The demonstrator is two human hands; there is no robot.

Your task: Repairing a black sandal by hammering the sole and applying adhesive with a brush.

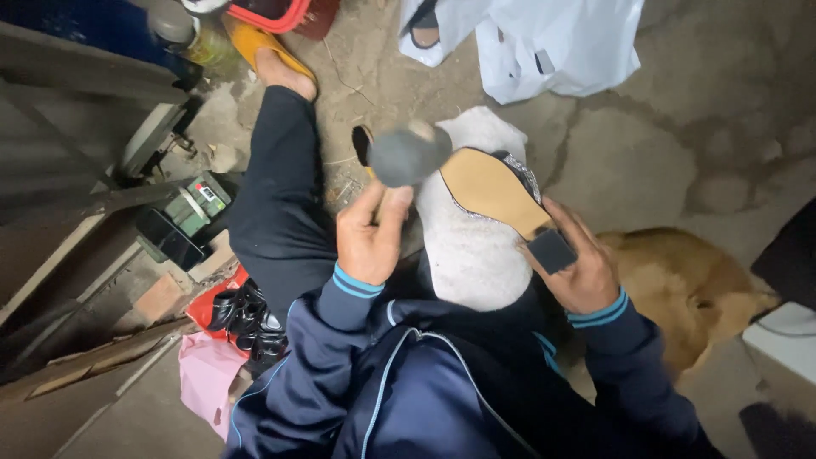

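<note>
Two packages: white plastic bag [561,38] top centre on the concrete floor [680,144], pink one [208,374] lower left. Left hand [370,242] clamped on blurred grey hammer [408,155]; right hand [578,268] grips black heel of tan-soled shoe [489,187], over white cloth [467,246] on lap

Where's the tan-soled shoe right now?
In the head view, right of centre: the tan-soled high-heeled shoe lies sole-up on the white cloth over the lap, its heel in the right hand.

Tan-soled heeled shoe [489,189] sole-up over white cloth [467,246]; blurred grey hammer head [408,155] beside it.
</note>
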